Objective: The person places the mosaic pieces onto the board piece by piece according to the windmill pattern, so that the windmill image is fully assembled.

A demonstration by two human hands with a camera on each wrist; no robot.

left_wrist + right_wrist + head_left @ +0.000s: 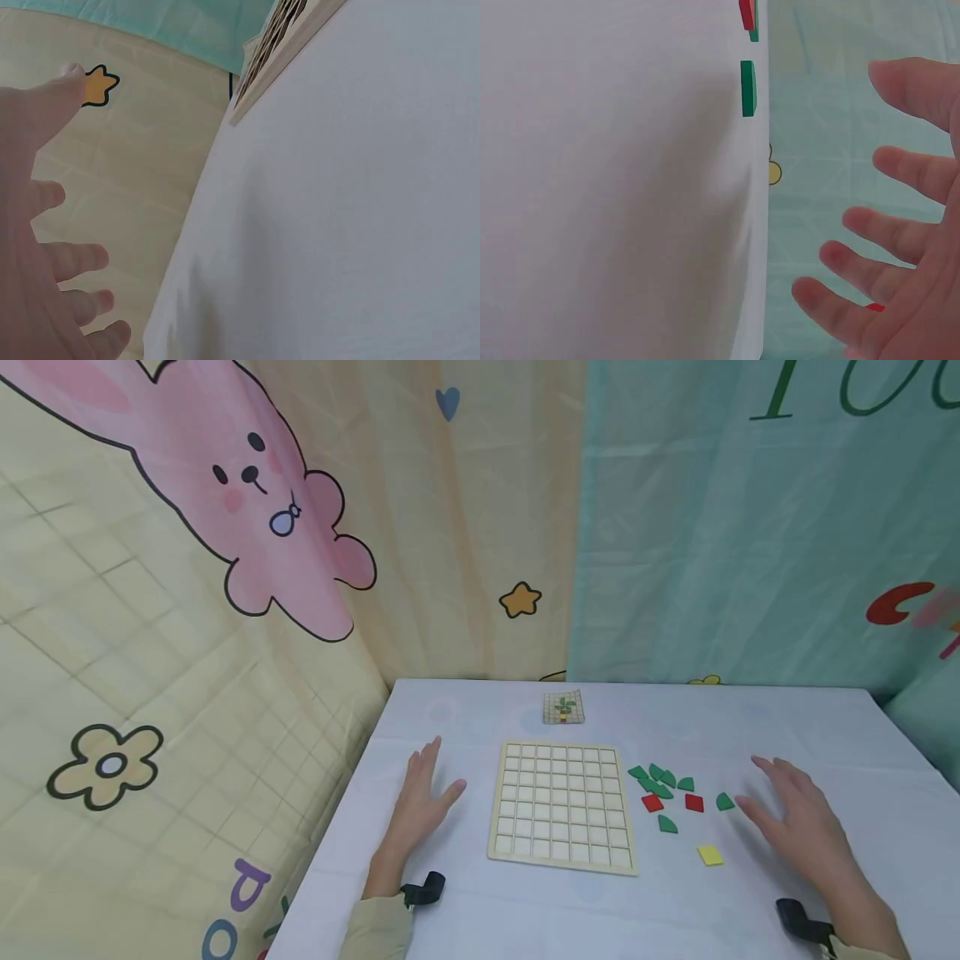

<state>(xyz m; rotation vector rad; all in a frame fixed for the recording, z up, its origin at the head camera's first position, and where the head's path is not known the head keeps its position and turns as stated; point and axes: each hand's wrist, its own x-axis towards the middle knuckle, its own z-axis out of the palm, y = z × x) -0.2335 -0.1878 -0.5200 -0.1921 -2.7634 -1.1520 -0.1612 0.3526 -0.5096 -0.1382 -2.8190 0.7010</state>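
Note:
My left hand [418, 802] hovers left of a pale square grid board [561, 806], fingers spread and holding nothing. In the left wrist view, the board's corner [281, 52] shows at the top, apart from the thumb. On the right, my right hand [802, 818] is held over the table, fingers apart and nothing in them. Its thumb is close to a green rounded piece [724, 802]. Between board and hand lie several green pieces [667, 824], two red squares [693, 802] and a yellow square [710, 856]. The board's cells hold no coloured pieces.
A small pattern card [563, 707] with a green, yellow and red figure on a grid lies behind the board. White cloth covers the table [465, 910]. Printed curtains [465, 527] hang along its back and left side. A dark camera band sits on each wrist.

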